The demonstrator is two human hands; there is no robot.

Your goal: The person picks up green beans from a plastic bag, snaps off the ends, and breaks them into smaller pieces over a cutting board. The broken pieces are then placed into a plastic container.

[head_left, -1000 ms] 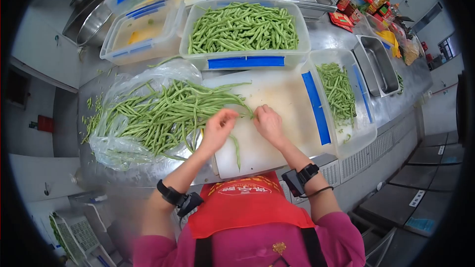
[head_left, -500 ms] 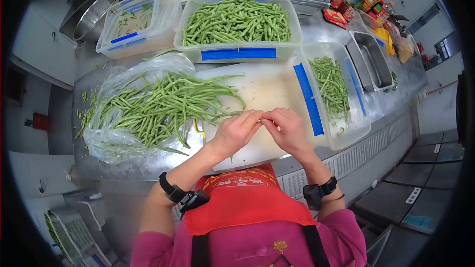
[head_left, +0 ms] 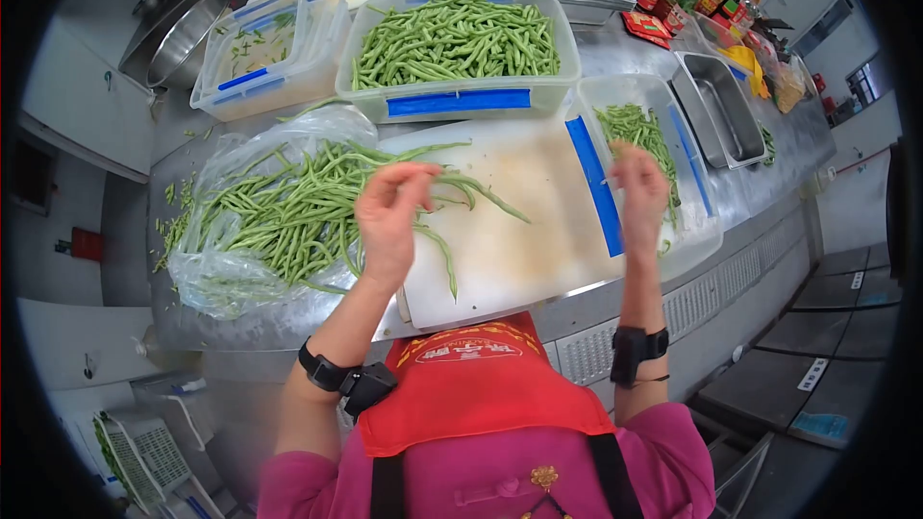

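Left hand — by long beans | right hand — over tub (blurred)

Long, slender green beans are lying in a loose tangle on a crumpled clear plastic bag, their ends spilling onto the white cutting board. One is curving down across the board, another is slanting toward its middle, and the left hand is hovering over or touching some. Shorter bean pieces are lying jumbled inside a clear box, beside the right hand.
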